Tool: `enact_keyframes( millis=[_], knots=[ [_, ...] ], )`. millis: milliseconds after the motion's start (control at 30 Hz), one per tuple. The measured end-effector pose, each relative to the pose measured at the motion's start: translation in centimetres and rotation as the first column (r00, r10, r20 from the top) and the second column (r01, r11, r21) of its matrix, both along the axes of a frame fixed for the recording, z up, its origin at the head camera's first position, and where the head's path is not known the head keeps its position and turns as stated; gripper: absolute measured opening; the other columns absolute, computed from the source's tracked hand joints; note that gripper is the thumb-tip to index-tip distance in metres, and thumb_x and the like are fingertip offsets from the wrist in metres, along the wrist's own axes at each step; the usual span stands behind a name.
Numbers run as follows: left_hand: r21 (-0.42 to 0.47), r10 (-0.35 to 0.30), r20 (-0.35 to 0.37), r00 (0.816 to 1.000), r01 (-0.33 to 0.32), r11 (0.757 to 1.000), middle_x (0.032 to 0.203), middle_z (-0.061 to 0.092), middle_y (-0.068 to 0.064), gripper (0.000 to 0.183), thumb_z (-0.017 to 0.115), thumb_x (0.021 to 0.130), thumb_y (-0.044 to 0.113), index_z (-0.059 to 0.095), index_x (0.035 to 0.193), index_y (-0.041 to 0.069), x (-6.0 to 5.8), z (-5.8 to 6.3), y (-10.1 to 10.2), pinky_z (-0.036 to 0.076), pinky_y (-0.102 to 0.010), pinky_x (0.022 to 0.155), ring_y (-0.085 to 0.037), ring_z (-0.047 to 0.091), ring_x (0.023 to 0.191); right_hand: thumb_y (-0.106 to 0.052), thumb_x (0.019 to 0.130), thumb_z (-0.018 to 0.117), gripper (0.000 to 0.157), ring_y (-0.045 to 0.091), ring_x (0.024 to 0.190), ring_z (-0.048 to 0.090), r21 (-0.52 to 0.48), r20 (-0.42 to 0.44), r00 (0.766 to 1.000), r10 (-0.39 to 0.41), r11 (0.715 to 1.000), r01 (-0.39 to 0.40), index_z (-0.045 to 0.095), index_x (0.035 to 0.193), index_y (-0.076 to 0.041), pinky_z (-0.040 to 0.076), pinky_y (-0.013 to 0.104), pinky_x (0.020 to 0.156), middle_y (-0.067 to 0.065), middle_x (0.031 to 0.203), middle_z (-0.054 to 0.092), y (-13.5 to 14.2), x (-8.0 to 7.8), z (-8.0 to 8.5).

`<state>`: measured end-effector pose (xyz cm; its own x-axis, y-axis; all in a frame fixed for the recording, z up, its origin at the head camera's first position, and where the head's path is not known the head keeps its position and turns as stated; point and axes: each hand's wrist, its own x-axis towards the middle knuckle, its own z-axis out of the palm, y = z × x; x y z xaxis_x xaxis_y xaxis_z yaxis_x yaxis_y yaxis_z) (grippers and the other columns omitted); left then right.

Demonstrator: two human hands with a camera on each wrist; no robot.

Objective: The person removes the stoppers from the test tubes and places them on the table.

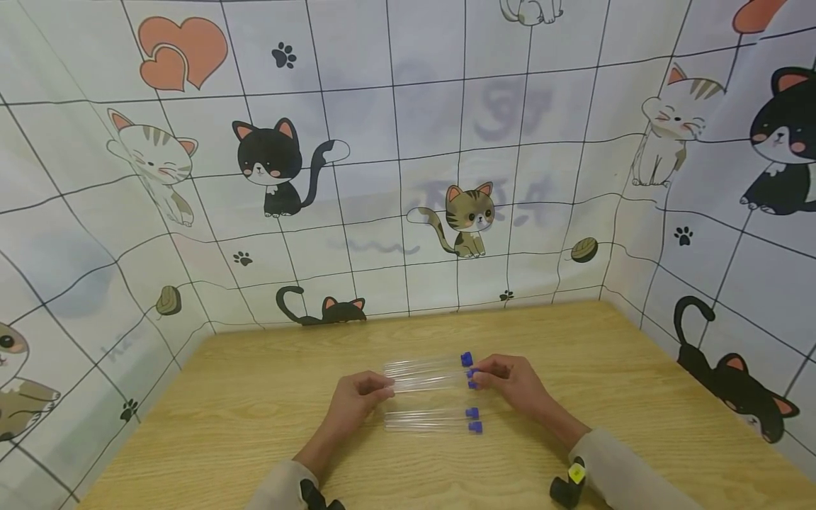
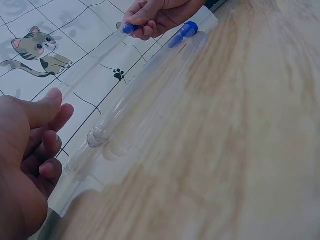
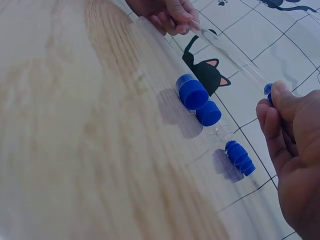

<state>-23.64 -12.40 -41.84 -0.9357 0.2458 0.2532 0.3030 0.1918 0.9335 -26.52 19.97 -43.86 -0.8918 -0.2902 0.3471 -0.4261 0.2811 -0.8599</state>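
Observation:
Between my two hands is a clear test tube (image 2: pixel 91 65) with a blue cap (image 3: pixel 268 90). My left hand (image 1: pixel 358 402) pinches its far-left end between thumb and fingers. At the other end, my right hand (image 1: pixel 518 384) pinches the cap, which its fingers partly cover. In both wrist views this tube appears raised off the table. More clear tubes lie side by side below it, their blue caps (image 3: pixel 192 92) all toward the right. Two lower tubes (image 1: pixel 423 421) lie nearer me, apart from the upper group.
The tubes lie on a light wood-grain table (image 1: pixel 268 411). A white cloth with a grid and printed cats (image 1: pixel 468 219) rises behind the table and along both sides. Dark wrist devices (image 1: pixel 566 489) are strapped at the sleeves.

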Motion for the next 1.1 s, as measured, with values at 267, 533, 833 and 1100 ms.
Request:
enact_keyframes(
  millis=[267,533,833,1100],
  knots=[
    [-0.001,0.046,0.012,0.999,-0.046,0.999,0.1,0.067,-0.022,0.019,0.068,0.087,0.003,0.068,0.103,-0.008,0.0,0.0,-0.2,0.045,-0.022,0.067,-0.017,0.06,0.083,-0.025,0.089,0.068,0.017,0.02,0.081,0.067,0.002,0.02,0.997,-0.075,0.997,0.075,0.07,0.099,-0.011,0.053,0.033,0.074,0.005,0.089,0.071,0.3,-0.1,-0.2],
    [-0.044,0.085,-0.004,0.996,-0.085,0.995,0.098,0.069,-0.017,0.018,0.068,0.087,0.004,0.069,0.102,-0.006,-0.2,-0.3,-0.3,0.048,-0.027,0.07,-0.02,0.061,0.087,-0.029,0.09,0.068,0.022,0.022,0.081,0.065,0.037,0.023,0.993,-0.114,0.993,0.113,0.072,0.1,-0.01,0.052,0.03,0.071,0.004,0.09,0.069,0.7,-0.2,0.0],
    [-0.096,0.11,0.001,0.994,-0.109,0.989,0.095,0.07,-0.005,0.02,0.072,0.087,0.015,0.072,0.102,0.003,-2.7,-3.5,-1.5,0.049,-0.03,0.07,-0.017,0.061,0.085,-0.026,0.088,0.07,0.013,0.015,0.089,0.06,0.193,0.059,0.984,-0.168,0.969,0.154,0.074,0.096,-0.017,0.047,0.03,0.078,-0.007,0.091,0.068,0.8,-0.3,-0.5],
    [-0.144,0.124,0.006,0.992,-0.122,0.982,0.091,0.07,-0.002,0.017,0.072,0.086,0.016,0.073,0.099,0.005,-2.8,-3.3,-1.8,0.048,-0.028,0.066,-0.017,0.058,0.078,-0.029,0.088,0.07,0.015,0.015,0.089,0.061,0.229,0.06,0.989,-0.132,0.967,0.115,0.073,0.098,-0.018,0.048,0.029,0.076,-0.007,0.091,0.067,1.2,-0.2,-0.6]
  ],
)
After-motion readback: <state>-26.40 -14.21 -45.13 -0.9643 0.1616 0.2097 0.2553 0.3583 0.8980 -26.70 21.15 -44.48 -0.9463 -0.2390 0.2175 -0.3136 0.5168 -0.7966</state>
